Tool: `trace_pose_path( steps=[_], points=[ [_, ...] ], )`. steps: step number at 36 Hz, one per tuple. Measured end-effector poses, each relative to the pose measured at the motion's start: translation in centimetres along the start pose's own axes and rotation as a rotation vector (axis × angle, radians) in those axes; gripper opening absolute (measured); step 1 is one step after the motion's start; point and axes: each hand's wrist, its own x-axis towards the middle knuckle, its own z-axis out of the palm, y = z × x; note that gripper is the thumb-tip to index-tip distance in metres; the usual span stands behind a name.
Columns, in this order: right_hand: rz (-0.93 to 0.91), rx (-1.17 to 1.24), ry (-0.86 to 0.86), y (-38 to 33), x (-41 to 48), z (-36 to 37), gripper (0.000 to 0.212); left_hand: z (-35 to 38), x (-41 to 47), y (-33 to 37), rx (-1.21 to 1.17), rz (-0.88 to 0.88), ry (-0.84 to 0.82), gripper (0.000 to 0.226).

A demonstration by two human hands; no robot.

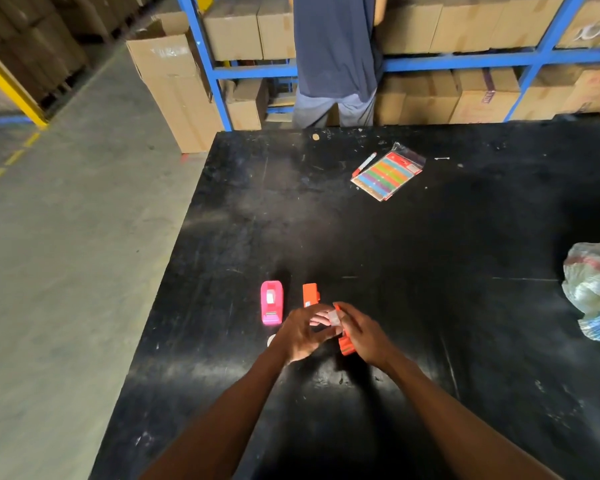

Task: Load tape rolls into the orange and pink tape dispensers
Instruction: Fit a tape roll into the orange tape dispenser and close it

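Note:
A pink tape dispenser [272, 302] lies flat on the black table [430, 254], with a tape roll in its well. Just right of it rests a loose orange piece [310, 294]. My right hand [362, 332] grips the orange tape dispenser [346, 344], which is mostly hidden under the palm. My left hand [300, 332] meets it from the left, and the fingers of both pinch a small clear tape roll [334, 317] at the dispenser's top. A pale round thing [271, 340] peeks out beside my left wrist.
A packet of coloured strips [388, 175] and a red-capped pen [364, 164] lie at the table's far middle. A crumpled plastic bag [594, 289] sits at the right edge. A person [335, 57] stands behind the table at blue shelving stacked with cardboard boxes [465, 26]. The concrete floor drops off to the left.

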Motion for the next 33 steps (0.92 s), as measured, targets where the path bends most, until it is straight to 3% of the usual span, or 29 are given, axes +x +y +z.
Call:
trace_pose_path(
  steps=[7,12,15,18,25,33],
  points=[
    [0.029,0.203,0.038,0.5,0.6,0.2,0.043,-0.1,1.2,1.4,-0.112,0.001,-0.014,0.04],
    [0.052,0.207,0.053,1.2,1.3,-0.1,0.037,0.0,2.0,1.1,-0.182,-0.043,0.006,0.058],
    [0.054,0.209,0.094,0.9,1.7,-0.1,0.042,0.0,2.9,0.6,-0.243,-0.126,0.118,0.033],
    [0.083,0.262,0.112,0.5,2.1,-0.5,0.031,-0.5,3.8,0.6,-0.281,-0.226,0.275,0.014],
    [0.105,0.275,0.123,1.2,3.4,-1.4,0.031,0.2,6.9,-3.0,0.045,-0.453,0.294,0.035],
    [0.081,0.166,0.102,1.7,4.2,-2.0,0.035,2.5,8.9,-3.3,0.331,-0.517,0.231,0.06]
  ],
)
